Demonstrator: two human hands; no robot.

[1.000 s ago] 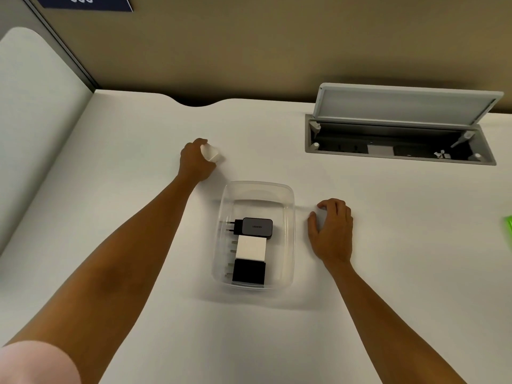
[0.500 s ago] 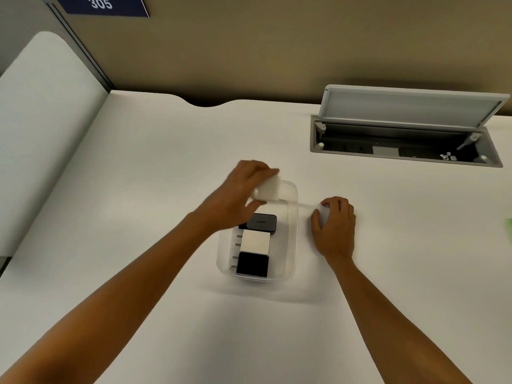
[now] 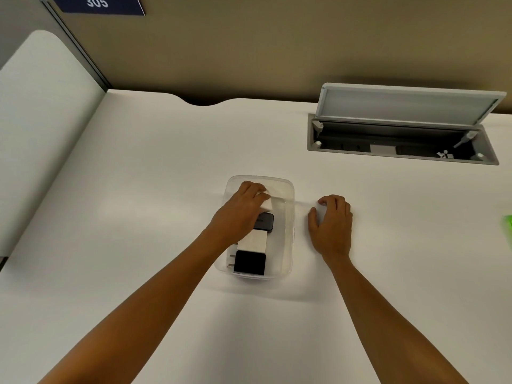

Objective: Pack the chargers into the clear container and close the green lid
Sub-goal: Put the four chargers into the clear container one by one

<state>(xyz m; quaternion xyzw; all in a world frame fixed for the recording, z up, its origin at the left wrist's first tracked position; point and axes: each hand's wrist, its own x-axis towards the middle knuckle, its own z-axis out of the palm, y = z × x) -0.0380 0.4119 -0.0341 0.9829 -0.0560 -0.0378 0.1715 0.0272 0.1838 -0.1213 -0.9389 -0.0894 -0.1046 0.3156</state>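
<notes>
Chargers (image 3: 250, 253) crowd container (image 3: 289, 231); left hand (image 3: 241, 210) lowers another.

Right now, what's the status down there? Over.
Left hand lowering white charger into clear container. Right hand cupped on desk, contents unseen. Green lid off, far right. Nothing blocking.

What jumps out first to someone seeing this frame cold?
The clear container at the desk's middle, with three chargers in a row, and the left hand lowering a white charger into its far end. The right hand rests beside it; behind, an open cable hatch.
</notes>
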